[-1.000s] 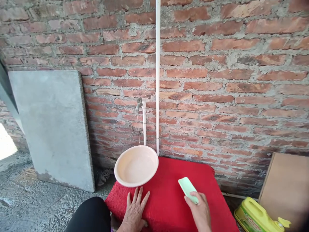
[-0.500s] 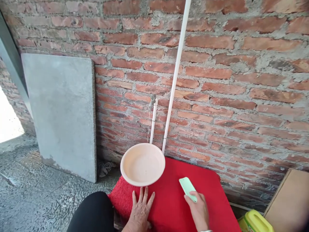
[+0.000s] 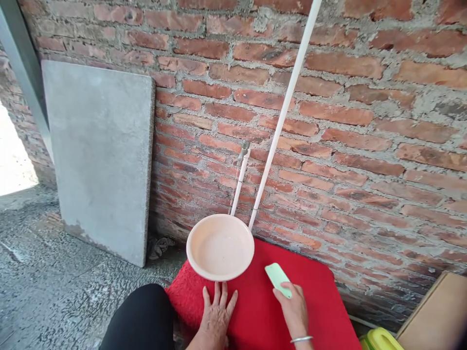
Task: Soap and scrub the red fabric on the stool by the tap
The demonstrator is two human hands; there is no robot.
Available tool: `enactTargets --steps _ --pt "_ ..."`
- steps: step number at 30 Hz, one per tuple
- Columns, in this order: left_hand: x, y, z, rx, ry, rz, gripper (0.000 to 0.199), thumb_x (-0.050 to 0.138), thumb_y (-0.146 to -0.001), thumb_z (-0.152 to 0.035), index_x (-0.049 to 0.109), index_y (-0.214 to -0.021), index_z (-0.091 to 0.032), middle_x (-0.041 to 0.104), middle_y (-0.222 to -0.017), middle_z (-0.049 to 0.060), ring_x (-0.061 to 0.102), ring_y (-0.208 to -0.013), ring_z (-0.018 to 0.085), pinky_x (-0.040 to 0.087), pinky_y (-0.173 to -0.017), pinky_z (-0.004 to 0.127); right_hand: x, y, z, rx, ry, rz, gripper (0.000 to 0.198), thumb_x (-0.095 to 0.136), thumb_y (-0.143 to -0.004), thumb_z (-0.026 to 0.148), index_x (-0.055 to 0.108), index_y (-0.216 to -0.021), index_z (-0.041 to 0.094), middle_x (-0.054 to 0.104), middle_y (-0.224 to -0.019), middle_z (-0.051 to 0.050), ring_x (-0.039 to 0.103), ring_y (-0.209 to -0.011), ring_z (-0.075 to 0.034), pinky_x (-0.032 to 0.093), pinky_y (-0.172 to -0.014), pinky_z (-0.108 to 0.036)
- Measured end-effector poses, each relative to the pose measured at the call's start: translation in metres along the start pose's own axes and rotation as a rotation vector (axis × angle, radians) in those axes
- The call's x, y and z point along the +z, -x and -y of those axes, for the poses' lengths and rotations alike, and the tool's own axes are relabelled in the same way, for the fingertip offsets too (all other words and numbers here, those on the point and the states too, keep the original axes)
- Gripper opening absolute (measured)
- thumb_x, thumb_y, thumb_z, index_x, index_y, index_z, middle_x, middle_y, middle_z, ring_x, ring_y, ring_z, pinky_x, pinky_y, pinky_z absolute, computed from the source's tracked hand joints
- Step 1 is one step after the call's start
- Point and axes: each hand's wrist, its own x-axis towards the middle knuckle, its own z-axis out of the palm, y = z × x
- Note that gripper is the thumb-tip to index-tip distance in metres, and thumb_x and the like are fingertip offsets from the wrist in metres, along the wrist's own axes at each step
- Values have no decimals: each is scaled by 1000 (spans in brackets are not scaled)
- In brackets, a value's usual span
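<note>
A red cloth (image 3: 314, 311) with a fleecy left part lies spread out in front of me. Flat on it rests my left hand (image 3: 216, 318), open with the fingers apart, its fingertips just below the rim of a pale pink basin (image 3: 221, 250). My right hand (image 3: 295, 308) grips the near end of a light green scrub brush (image 3: 276, 275), thumb on one side and fingers on the other. The brush's smooth back faces up over the cloth; any bristles underneath are hidden. Whatever the basin holds is hard to make out.
Behind the basin, a tap (image 3: 243, 151) on a short white pipe (image 3: 239, 189) lets down a thin trickle. A long white pipe (image 3: 279, 121) runs up the brick wall (image 3: 346, 116). A grey slab (image 3: 98, 160) leans left; a cardboard box (image 3: 438, 316) and yellow jug (image 3: 381, 339) stand right.
My right hand and the brush have shifted slightly left and away from me over the cloth. The left hand stays spread by the basin. The view has tilted a little.
</note>
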Motion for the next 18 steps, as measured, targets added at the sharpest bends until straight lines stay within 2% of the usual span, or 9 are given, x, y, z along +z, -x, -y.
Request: enactTargets --steps 2,5,9,11,13,15,18 --pt "4 -2 -1 -5 -13 -18 112 74 -64 -63 16 -155 -35 15 -165 14 7 -146 52 -1 -108 81 -16 -11 -15 78 45 -118 41 63 -60 60 72 -82 26 59 -92 -5 61 -86 -28 49 -78 -40" --pt "13 -6 0 -13 -22 -32 113 76 -62 -62 18 -155 -35 17 -164 14 8 -146 53 1 -108 81 -19 -15 -11 71 13 -110 43 64 -62 62 71 -83 25 59 -94 -6 61 -87 -28 49 -78 -40" --pt "28 -11 5 -30 -98 -88 111 77 -62 -55 20 -154 -35 20 -164 14 7 -146 54 -3 -108 81 20 -6 23 -41 -76 -7 32 64 -66 51 70 -80 24 60 -94 -5 62 -88 -25 49 -80 -34" --pt "27 -10 6 -33 -119 -89 110 76 -63 -56 20 -154 -34 20 -163 15 8 -146 53 -2 -108 81 40 -3 35 -72 -101 28 26 66 -63 45 71 -78 25 61 -90 -2 63 -86 -22 50 -78 -31" --pt "18 -7 6 -20 -107 -51 110 75 -64 -61 19 -154 -35 20 -163 16 10 -146 52 2 -108 81 47 -5 34 -86 -115 56 23 69 -59 42 71 -75 26 62 -86 0 64 -83 -21 50 -75 -29" --pt "4 -2 4 -5 -90 -4 111 73 -63 -67 19 -154 -34 20 -163 17 11 -146 51 6 -108 81 38 -10 21 -63 -108 46 24 71 -55 43 71 -73 26 63 -85 0 64 -80 -20 50 -73 -29" --pt "-12 4 -3 -12 -92 8 112 74 -62 -69 20 -154 -33 19 -162 20 12 -147 50 7 -108 80 -9 -22 -16 39 -50 -55 30 71 -53 49 70 -72 26 63 -84 -3 65 -81 -25 51 -77 -36"
